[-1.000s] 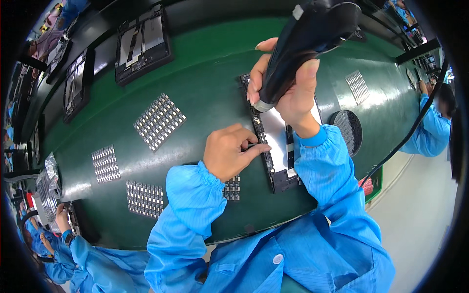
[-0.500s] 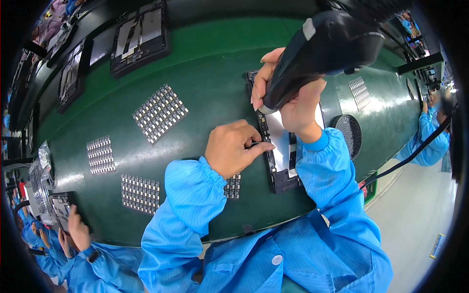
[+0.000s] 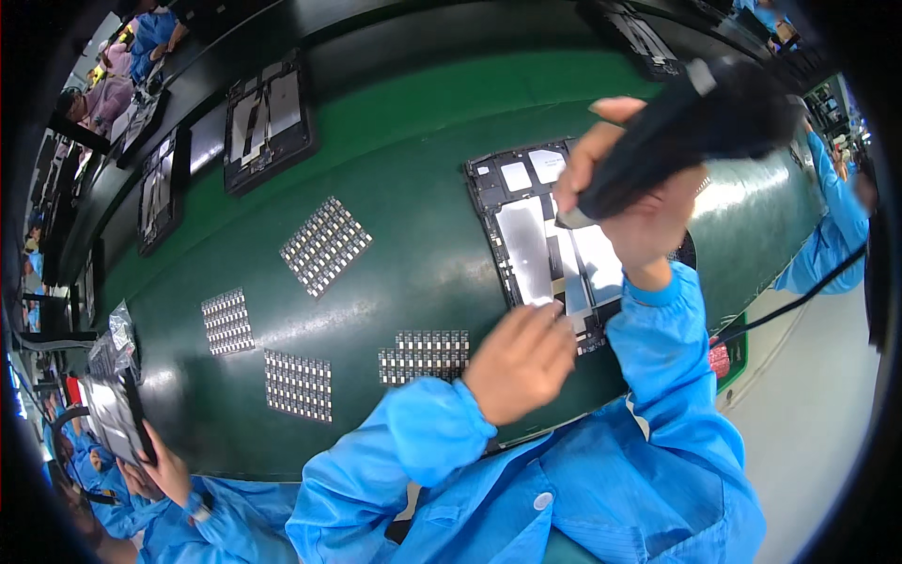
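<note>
My right hand (image 3: 653,224) grips a thick black hand-held tool (image 3: 648,141), its narrow silvery tip pointing down over an opened tablet-like device (image 3: 526,249). The device lies flat on the green table, showing silver panels, dark ribbon strips and a black frame. My left hand (image 3: 521,362) is at the device's lower left edge, knuckles up and slightly blurred. Its fingers are bent together, hiding whatever may be between them. Beside that hand lies a sheet of small dark-and-white parts (image 3: 427,355). The tool and my right hand cover part of the device's right side.
More part sheets (image 3: 325,246) lie to the left on the green table (image 3: 395,235). Opened devices (image 3: 270,122) stand along the black rack at the back. A round dark tray (image 3: 689,252) is partly hidden behind my right wrist. A co-worker's hand (image 3: 169,465) holds another device (image 3: 117,418).
My left hand has moved right and nearer, to the device's lower part. My right hand has shifted right with the tool, uncovering more of the device. The whole view has shifted slightly.
</note>
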A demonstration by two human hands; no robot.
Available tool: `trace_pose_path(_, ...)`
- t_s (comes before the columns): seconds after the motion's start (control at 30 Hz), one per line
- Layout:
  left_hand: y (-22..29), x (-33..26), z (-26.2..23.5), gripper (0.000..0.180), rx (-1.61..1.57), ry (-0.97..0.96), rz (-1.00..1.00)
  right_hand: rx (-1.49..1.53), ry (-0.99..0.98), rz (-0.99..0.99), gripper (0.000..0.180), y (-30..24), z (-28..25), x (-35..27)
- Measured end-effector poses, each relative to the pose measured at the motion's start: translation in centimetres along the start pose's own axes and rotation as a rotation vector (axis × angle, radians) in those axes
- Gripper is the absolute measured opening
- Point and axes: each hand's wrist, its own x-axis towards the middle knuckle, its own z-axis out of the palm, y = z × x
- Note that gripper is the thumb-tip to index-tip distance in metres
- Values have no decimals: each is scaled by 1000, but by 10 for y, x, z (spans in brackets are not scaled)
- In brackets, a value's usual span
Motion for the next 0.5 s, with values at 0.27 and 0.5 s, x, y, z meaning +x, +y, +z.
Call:
trace_pose_path(0.27, -71, 38, 11, 31, 120, -45, -159, -244, 156, 40, 57, -33, -27, -39)
trace_pose_path(0.5, -204, 94, -1, 23, 531, -48, -537, -70, 160, 191, 62, -12, -29, -56)
